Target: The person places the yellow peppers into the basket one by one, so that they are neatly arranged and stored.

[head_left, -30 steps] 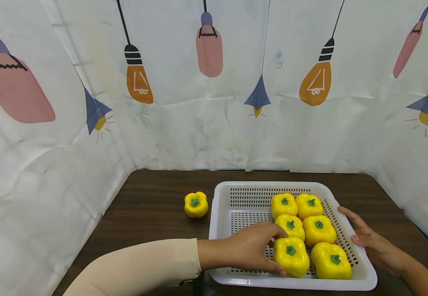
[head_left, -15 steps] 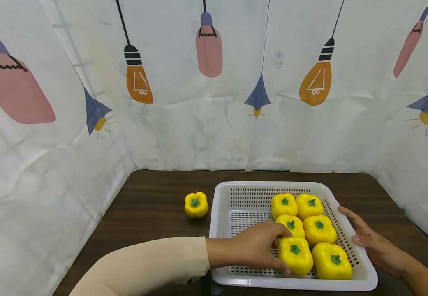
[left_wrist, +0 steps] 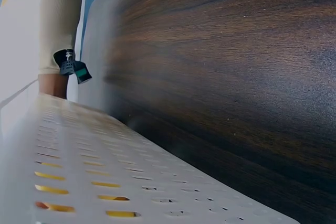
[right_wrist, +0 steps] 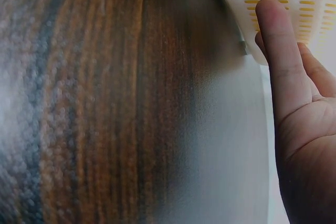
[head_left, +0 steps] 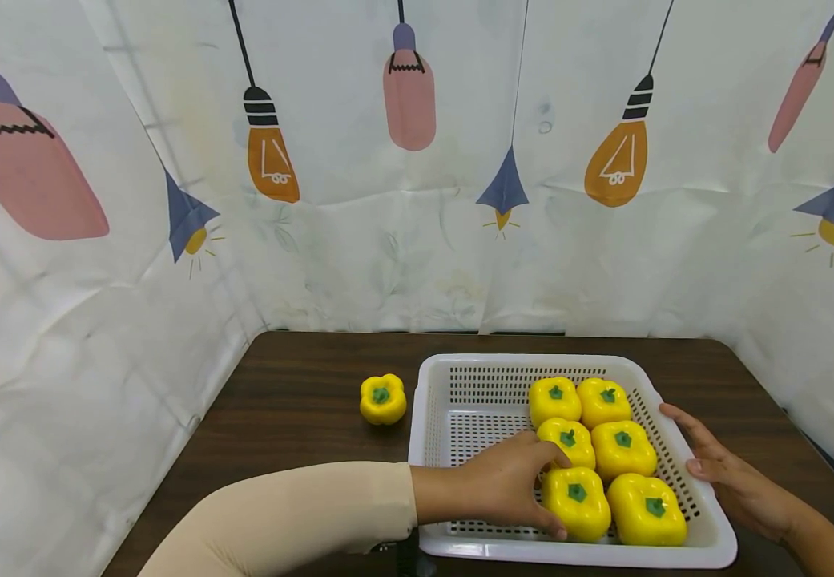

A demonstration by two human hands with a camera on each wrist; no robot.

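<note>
Inside the white perforated plastic basket [head_left: 485,551], my left hand [head_left: 499,489] has thumb and fingers curled round the left side of a yellow bell pepper [head_left: 577,505] in the front row. Its green stem faces up. Behind and beside it sit several more yellow bell peppers [head_left: 624,449], in two columns toward the basket's right side. My right hand [head_left: 737,481] touches the basket's right rim from outside with its fingers extended. In the right wrist view that hand [right_wrist: 307,108] lies along the slotted outer wall. The left wrist view shows the basket wall but not the left hand's fingers.
One more yellow bell pepper [head_left: 383,399] stands on the dark wooden table [head_left: 301,393], left of the basket. A white curtain [head_left: 402,264] printed with lamps hangs behind and at both sides.
My left hand has moved slightly to the right with the front bell pepper, which now sits a bit lower in the view and closer to its neighbour. My right hand stays at the rim.
</note>
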